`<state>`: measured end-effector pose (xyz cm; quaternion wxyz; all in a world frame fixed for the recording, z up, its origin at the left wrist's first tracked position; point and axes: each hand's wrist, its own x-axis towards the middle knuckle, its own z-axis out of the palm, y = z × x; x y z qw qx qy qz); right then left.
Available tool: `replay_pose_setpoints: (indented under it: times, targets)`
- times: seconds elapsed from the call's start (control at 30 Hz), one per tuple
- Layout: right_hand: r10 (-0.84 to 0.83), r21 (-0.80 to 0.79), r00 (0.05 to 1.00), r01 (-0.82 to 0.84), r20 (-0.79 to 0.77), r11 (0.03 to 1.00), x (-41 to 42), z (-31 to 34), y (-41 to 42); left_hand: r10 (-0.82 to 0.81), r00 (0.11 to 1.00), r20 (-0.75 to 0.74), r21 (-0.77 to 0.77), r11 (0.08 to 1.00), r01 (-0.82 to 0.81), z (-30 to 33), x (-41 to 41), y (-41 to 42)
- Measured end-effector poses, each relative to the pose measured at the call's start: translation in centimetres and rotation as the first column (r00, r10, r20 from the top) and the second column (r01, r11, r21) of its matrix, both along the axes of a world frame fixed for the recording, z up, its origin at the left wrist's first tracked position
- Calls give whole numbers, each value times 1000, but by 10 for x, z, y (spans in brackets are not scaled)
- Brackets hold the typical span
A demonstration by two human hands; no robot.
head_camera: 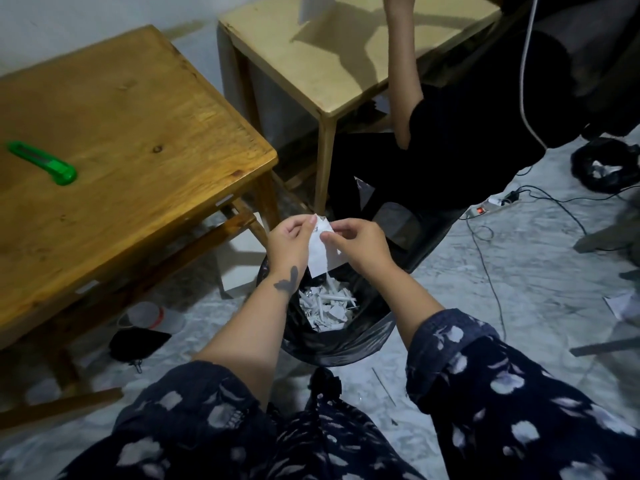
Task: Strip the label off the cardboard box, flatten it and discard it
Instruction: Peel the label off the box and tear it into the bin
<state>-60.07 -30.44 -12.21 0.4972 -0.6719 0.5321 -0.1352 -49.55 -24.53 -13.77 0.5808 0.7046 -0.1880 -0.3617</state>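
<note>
A white paper label (321, 255) hangs between both of my hands, right over a black-lined bin (332, 337). My left hand (290, 241) pinches its upper left edge and my right hand (356, 241) pinches its upper right part. A tear seems to run down its top. Inside the bin lie several white paper scraps (327, 304). A white box (239, 261) stands on the floor under the brown table, partly hidden behind my left hand. A green utility knife (43, 163) lies on the brown wooden table (138, 133) at the left.
A paler wooden table (332, 57) stands behind, with another person in black (485, 126) beside it. Cables and a power strip (491, 206) cross the floor at right. A black bag (606, 169) sits far right. A clear cup (152, 315) and black pouch (136, 342) lie under the brown table.
</note>
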Motion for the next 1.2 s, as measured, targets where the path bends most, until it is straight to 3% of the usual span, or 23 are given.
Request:
replay_pose_setpoints:
  times: [0.17, 0.37, 0.47, 0.63, 0.77, 0.87, 0.93, 1.03, 1.13, 1.2]
  targets:
    - [-57, 46, 998, 57, 2, 997, 1, 5, -6, -39, 994, 105, 41, 999, 35, 2, 0, 6]
    - [88, -101, 990, -100, -111, 990, -2, 11, -10, -376, 896, 235, 118, 926, 358, 1, 9, 15]
    - [98, -130, 982, -120, -162, 984, -3, 12, -6, -377, 857, 352, 177, 925, 335, 2, 14, 15]
    - [231, -62, 958, -244, -172, 968, -10, 16, -5, -393, 838, 380, 214, 918, 333, -2, 16, 18]
    - [261, -165, 900, -333, -348, 928, -7, 14, -3, -431, 768, 474, 292, 900, 325, -2, 13, 19]
    - [247, -294, 890, -371, -383, 881, -8, 15, 3, -481, 695, 534, 385, 871, 307, -3, 13, 18]
    - [243, -348, 906, -365, -347, 863, -7, 13, 7, -460, 728, 508, 396, 875, 277, -3, 9, 15]
    - [246, -386, 924, -349, -293, 854, -10, 10, 9, -385, 854, 350, 331, 904, 271, -3, 5, 10]
    - [263, -458, 926, -365, -271, 811, -12, 9, 13, -340, 914, 220, 347, 903, 253, -1, -1, 9]
    - [294, -532, 916, -399, -273, 747, -9, 11, 20, -208, 975, 76, 355, 920, 168, -1, -6, 7]
